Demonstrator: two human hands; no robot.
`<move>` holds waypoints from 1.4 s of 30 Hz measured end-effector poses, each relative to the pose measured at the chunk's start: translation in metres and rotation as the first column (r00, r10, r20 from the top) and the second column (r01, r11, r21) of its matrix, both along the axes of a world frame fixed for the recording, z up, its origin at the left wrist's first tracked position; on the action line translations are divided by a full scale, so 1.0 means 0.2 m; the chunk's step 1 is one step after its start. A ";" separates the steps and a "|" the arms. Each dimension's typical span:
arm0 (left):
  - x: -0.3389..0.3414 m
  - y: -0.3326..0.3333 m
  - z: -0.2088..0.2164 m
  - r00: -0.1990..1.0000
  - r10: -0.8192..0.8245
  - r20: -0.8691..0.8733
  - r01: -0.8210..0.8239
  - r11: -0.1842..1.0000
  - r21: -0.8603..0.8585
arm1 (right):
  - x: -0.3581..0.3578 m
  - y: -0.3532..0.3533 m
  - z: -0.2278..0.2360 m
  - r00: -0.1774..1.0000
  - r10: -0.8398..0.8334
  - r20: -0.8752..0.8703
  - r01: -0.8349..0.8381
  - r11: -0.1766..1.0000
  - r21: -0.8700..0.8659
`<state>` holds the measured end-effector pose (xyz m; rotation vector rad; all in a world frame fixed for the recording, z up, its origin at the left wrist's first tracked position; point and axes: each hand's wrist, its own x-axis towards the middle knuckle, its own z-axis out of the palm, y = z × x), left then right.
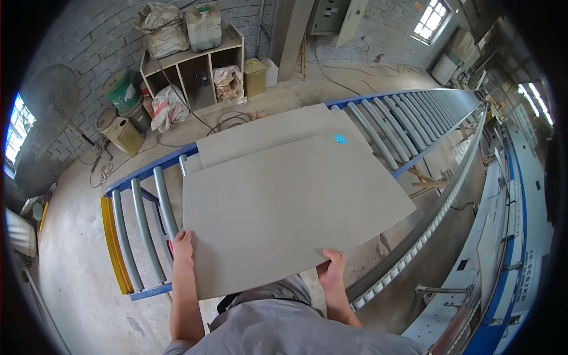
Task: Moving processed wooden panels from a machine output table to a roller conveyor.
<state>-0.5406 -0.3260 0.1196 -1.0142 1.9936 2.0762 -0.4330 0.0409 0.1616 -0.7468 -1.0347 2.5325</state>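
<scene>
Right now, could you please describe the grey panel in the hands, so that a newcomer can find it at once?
Find the long, blue-framed roller conveyor. Partway along it, in the picture's middle, look for the nearer panel, flat and grey, overlapping a similar farther panel. Only the nearer one is held: the left hand and the right hand grip its edges.

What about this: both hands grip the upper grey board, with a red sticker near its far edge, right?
Not quite: the head view shows the sticker is blue. The left hand and right hand do grip the upper grey board.
</scene>
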 end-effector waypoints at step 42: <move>-0.68 0.44 -0.63 0.980 -0.168 0.106 0.198 0.782 -0.591 | -1.08 0.56 -0.63 0.669 0.191 0.718 -0.296 0.955 0.021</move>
